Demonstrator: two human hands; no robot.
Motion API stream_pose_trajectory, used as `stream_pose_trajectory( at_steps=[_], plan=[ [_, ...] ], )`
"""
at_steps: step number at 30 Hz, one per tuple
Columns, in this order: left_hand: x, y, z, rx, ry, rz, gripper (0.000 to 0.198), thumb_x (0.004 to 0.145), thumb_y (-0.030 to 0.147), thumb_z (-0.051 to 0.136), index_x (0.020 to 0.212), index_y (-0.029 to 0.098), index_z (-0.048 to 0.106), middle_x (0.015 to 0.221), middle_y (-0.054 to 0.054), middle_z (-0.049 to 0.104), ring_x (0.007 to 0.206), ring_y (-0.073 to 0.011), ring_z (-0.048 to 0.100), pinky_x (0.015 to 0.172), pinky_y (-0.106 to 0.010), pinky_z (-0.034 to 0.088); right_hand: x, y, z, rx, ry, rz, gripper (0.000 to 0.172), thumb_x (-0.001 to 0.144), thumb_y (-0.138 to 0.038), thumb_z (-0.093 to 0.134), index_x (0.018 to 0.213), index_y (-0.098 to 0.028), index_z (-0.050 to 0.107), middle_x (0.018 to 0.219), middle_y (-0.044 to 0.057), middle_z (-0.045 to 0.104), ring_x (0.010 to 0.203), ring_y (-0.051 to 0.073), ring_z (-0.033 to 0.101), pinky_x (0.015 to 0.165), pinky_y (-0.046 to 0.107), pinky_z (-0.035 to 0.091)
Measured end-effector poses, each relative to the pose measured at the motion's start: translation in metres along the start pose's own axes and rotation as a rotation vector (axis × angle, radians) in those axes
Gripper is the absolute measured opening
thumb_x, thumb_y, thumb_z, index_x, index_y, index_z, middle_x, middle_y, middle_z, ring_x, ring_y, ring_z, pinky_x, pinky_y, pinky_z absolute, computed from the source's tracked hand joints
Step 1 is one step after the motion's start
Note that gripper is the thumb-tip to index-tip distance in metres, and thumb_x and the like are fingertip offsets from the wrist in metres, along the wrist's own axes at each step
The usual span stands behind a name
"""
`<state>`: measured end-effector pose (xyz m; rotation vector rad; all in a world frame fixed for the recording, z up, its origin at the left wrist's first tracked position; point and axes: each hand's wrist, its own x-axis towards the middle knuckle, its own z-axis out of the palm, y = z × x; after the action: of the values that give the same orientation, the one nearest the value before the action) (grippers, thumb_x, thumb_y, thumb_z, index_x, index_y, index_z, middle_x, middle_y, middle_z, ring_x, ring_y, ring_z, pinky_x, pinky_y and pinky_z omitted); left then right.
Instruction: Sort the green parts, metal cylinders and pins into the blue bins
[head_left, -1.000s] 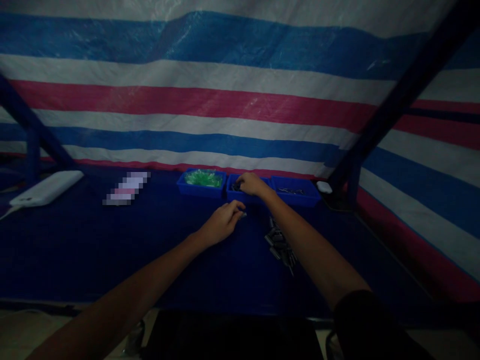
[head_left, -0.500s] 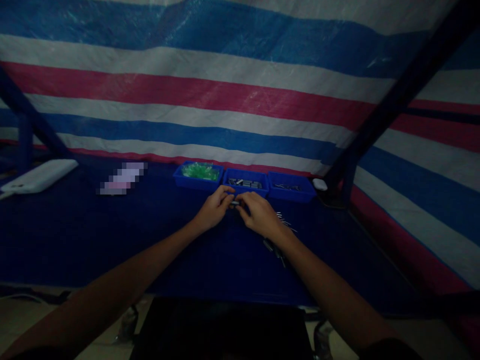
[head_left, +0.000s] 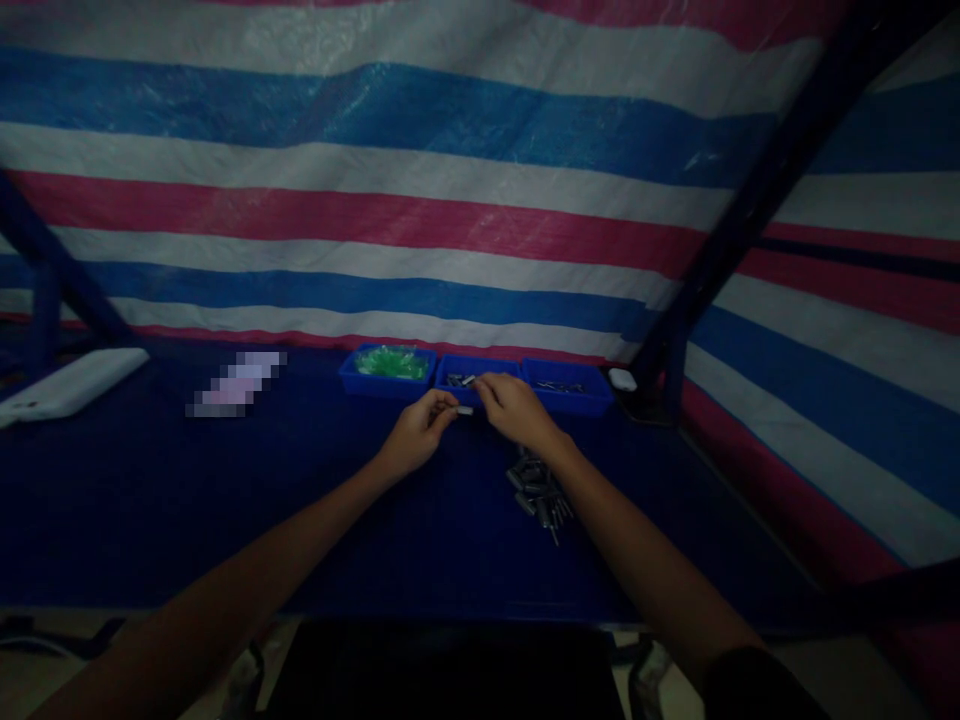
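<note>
My left hand (head_left: 414, 432) pinches a small silvery metal cylinder (head_left: 465, 410) between thumb and fingertips, just above the blue table. To its right, my right hand (head_left: 516, 408) is closed, thumb and fingertips together at the front of the middle blue bin (head_left: 480, 362). Whatever those fingertips hold is too small to make out. Short metal cylinders (head_left: 459, 380) lie in that bin, partly covered by my right hand. Beneath my right wrist, a loose pile of metal cylinders and thin pins (head_left: 534, 488) lies on the table, partly hidden by the forearm.
A left blue bin (head_left: 386, 386) contains green and clear plastic pieces (head_left: 391, 362). Thin metal pieces (head_left: 561, 387) lie in the right blue bin (head_left: 574, 402). A small white case (head_left: 622, 379) sits beside a dark frame post. Far left are a white device (head_left: 75, 385) and a blurred-out item (head_left: 238, 384).
My hands have moved apart; the cylinder stays in my left hand. The right hand has shifted toward the middle bin. The view has tilted up slightly, and more of the pile shows.
</note>
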<state>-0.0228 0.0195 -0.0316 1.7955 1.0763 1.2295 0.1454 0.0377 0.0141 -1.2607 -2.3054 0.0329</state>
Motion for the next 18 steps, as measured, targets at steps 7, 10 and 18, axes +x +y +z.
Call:
stream_pose_trajectory(
  at_steps=[7,10,18],
  plan=[
    [-0.004,0.002,0.0,0.147,-0.072,-0.005,0.011,0.081,0.024,0.047,0.087,0.016,0.051,0.074,0.0,0.056,0.068,-0.0126,0.053,0.063,-0.024,0.041,0.071,0.03,0.006,-0.255,-0.478,0.23,0.035,0.076,-0.02,0.047,0.107,-0.019,0.062,0.111,0.012,0.061,0.101,0.025,0.057,0.08,0.032,0.043],
    [-0.006,0.006,0.001,0.169,-0.113,-0.015,0.01,0.081,0.023,0.046,0.087,0.017,0.051,0.072,0.0,0.055,0.065,-0.0122,0.053,0.06,-0.024,0.041,0.074,0.032,0.013,-0.227,-0.519,0.176,0.034,0.075,-0.019,0.047,0.103,-0.023,0.065,0.109,0.008,0.063,0.101,0.022,0.058,0.082,0.03,0.043],
    [-0.009,0.009,0.004,0.192,-0.16,0.019,0.01,0.082,0.021,0.044,0.089,0.016,0.051,0.073,0.0,0.055,0.065,-0.0116,0.051,0.06,-0.023,0.04,0.068,0.04,0.013,-0.171,-0.432,0.04,0.037,0.074,-0.012,0.045,0.102,-0.024,0.065,0.106,0.006,0.064,0.098,0.021,0.058,0.083,0.03,0.041]
  ],
)
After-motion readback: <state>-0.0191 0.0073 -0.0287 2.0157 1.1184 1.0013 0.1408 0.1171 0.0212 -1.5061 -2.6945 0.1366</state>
